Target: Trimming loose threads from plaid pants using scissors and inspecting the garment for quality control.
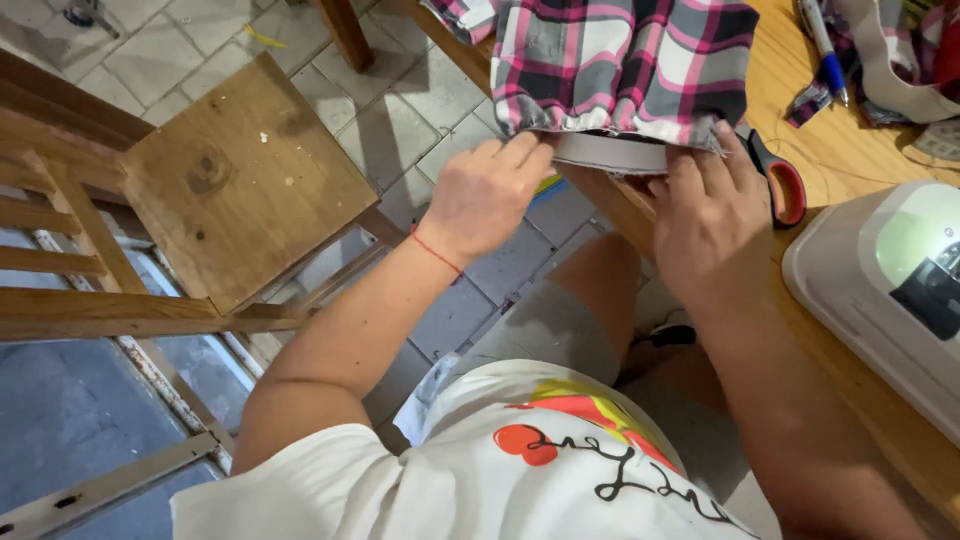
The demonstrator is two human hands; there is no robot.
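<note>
Head view showed left hand and right hand pinching the plaid fabric hem (gathered, over a grey band) at the table edge.

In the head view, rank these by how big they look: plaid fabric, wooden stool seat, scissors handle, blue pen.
1. Wooden stool seat and plaid fabric: look alike in size, and the fabric is cut off by the frame, so unranked.
2. Scissors handle.
3. Blue pen, partly out of frame.

Left hand, right hand fingers curled, pinching
</note>
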